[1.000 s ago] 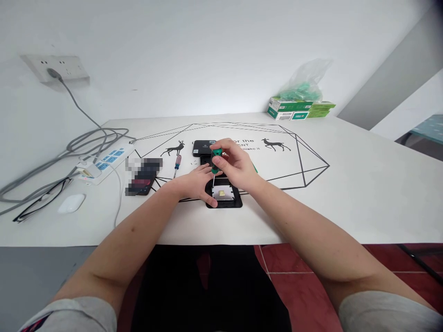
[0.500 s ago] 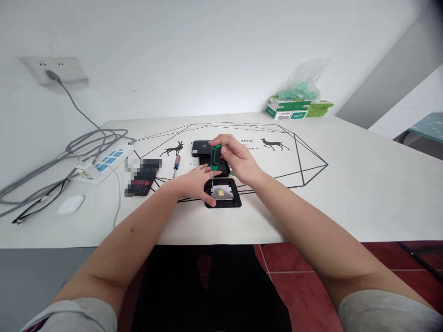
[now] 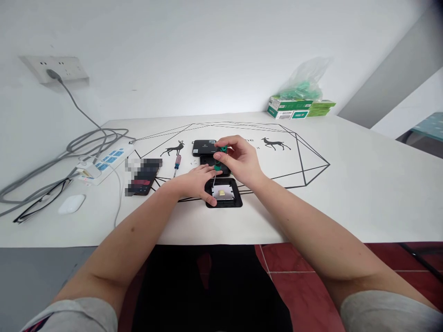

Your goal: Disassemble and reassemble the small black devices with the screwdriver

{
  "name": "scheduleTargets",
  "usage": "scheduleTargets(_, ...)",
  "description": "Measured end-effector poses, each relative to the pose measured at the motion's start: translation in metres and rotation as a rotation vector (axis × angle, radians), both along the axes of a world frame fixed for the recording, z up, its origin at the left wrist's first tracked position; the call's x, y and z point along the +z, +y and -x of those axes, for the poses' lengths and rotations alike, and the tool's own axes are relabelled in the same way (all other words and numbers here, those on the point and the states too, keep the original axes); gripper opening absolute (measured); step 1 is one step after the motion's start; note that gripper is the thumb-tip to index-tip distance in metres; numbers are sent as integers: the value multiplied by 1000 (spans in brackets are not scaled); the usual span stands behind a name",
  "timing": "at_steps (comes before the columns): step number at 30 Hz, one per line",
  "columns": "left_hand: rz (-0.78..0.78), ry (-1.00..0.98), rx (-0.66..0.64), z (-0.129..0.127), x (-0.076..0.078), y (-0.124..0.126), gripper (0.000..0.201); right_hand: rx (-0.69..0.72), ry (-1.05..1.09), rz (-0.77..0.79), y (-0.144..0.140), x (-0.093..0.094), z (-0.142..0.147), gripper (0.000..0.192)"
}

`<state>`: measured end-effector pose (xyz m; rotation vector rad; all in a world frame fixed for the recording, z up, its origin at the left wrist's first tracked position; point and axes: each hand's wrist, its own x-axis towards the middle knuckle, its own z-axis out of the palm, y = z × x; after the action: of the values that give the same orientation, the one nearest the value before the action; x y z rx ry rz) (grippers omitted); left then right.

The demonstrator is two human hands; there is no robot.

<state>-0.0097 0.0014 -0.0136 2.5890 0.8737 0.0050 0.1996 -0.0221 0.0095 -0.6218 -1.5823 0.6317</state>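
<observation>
Over the black device [image 3: 224, 193], the right hand [image 3: 238, 159] has regripped the green screwdriver [image 3: 217, 162] lower.

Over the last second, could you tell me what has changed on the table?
The right hand regripped the green screwdriver, its fingers shifting around the handle while the tip stayed on the open black case. The left hand kept pressing the case's left edge. Nothing else moved.

Power strip [image 3: 105, 162], mouse [image 3: 71, 203], green boxes [image 3: 299, 109].

White worktop [image 3: 346, 184] (deer print) carries an open black device [image 3: 224, 193] at centre — power strip [image 3: 105, 162], mouse [image 3: 71, 203] toward 9 o'clock, green boxes [image 3: 297, 109] toward 1 o'clock.
</observation>
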Motion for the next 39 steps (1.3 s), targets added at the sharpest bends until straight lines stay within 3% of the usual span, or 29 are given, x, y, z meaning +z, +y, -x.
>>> scheduleTargets(8,14,-18,24,0,1,-2,133,269,-58,105,-7,3,-2,41)
scheduleTargets(10,13,-15,25,0,2,-3,133,215,-95,70,-7,3,-2,40)
scheduleTargets(15,42,9,41,-1,5,-4,133,-75,-169,-179,0,0,-3,34)
scheduleTargets(18,49,7,34,0,6,-5,130,-135,-139,-191,0,-2,-2,31)
scheduleTargets(24,34,2,30,0,4,-4,133,-61,-26,-73,-4,-3,0,15)
scheduleTargets(29,18,-3,14,0,3,-3,133,-33,61,77,-5,-3,5,45)
scheduleTargets(33,29,-8,18,0,3,-4,131,127,85,142,-6,-5,7,42)
scheduleTargets(36,27,-19,13,0,3,-3,129,142,26,121,-8,-4,4,37)
scheduleTargets(39,28,-18,17,0,4,-4,130,34,-75,-15,-7,-1,0,36)
